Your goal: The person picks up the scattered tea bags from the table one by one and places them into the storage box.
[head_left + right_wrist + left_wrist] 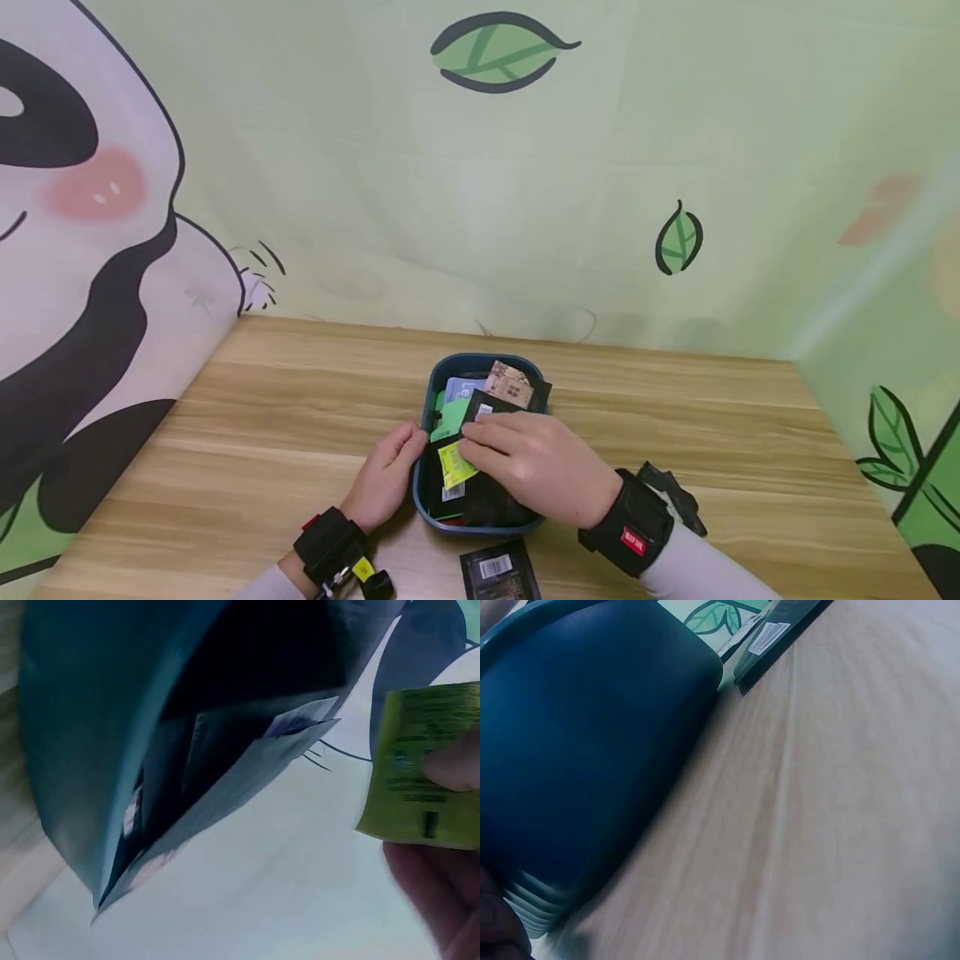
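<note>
A dark blue plastic bin [480, 528] stands on the table, filled with flat packets. My left hand [382, 475] holds its left side, thumb near the rim; the outer wall [592, 750] fills much of the left wrist view. Over the contents, my right hand [536, 458] pinches a small yellow-green packet [416, 765] with printed text between thumb and fingers. Inside the bin lie a brown patterned packet [510, 383], a light blue packet [462, 388], a green one [450, 419] and several black packets, partly hidden by my right hand.
A black packet with a barcode label [501, 573] lies on the wooden table [300, 417] in front of the bin. More black packets [675, 492] lie to the right, partly behind my right wrist. A printed backdrop [360, 208] rises behind the table.
</note>
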Action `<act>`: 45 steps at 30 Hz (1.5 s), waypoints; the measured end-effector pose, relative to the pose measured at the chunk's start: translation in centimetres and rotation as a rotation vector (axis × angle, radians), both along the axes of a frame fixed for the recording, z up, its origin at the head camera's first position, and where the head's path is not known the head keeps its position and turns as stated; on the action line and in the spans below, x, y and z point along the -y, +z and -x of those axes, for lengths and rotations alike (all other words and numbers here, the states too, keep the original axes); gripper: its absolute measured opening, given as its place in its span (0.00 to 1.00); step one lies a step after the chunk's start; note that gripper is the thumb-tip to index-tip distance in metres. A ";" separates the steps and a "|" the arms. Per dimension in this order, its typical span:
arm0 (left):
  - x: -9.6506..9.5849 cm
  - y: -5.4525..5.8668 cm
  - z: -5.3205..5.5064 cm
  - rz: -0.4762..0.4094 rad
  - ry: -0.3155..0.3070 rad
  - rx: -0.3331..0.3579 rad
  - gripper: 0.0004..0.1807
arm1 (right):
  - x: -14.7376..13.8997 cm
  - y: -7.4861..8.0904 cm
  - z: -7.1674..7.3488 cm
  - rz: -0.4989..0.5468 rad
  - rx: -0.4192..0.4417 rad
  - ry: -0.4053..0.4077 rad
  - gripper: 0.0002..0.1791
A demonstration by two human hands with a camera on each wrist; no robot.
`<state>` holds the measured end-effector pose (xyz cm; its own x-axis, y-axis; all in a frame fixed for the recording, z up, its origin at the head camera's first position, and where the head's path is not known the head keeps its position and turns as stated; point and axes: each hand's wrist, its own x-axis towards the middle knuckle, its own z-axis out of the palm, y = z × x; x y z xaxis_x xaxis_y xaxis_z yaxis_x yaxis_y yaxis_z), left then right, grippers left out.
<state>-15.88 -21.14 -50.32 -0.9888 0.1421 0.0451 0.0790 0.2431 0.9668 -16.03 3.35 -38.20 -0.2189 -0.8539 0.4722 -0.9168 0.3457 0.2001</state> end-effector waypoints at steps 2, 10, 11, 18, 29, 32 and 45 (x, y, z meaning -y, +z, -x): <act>-0.1 0.1 0.0 -0.007 -0.008 -0.005 0.17 | 0.1 -0.2 0.3 -0.029 0.069 -0.035 0.29; -0.1 0.1 0.0 0.029 0.015 -0.011 0.17 | -1.4 -0.9 0.0 -0.117 0.284 -0.124 0.50; -0.1 0.0 0.0 0.035 0.021 -0.009 0.17 | -1.8 -0.9 -0.1 -0.122 0.305 -0.139 0.50; 0.0 -0.1 0.1 0.054 0.032 -0.014 0.19 | -6.0 -2.1 -0.5 -0.104 0.379 -0.274 0.49; -0.1 0.1 0.2 0.049 0.030 0.015 0.19 | -14.3 -5.9 -0.7 -0.125 0.463 -0.479 0.45; -0.2 0.0 0.1 0.044 0.030 0.015 0.20 | -16.0 -6.7 -0.9 -0.138 0.489 -0.526 0.44; -0.2 0.3 0.0 0.035 0.027 0.030 0.20 | -19.2 -8.1 -3.1 -0.143 0.525 -0.639 0.43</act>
<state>-15.89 -20.95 -50.01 -0.9932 0.1158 0.0111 0.0432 0.2786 0.9594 -12.96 22.53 -46.30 -0.8420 -0.5349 0.0703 -0.5395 0.8339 -0.1162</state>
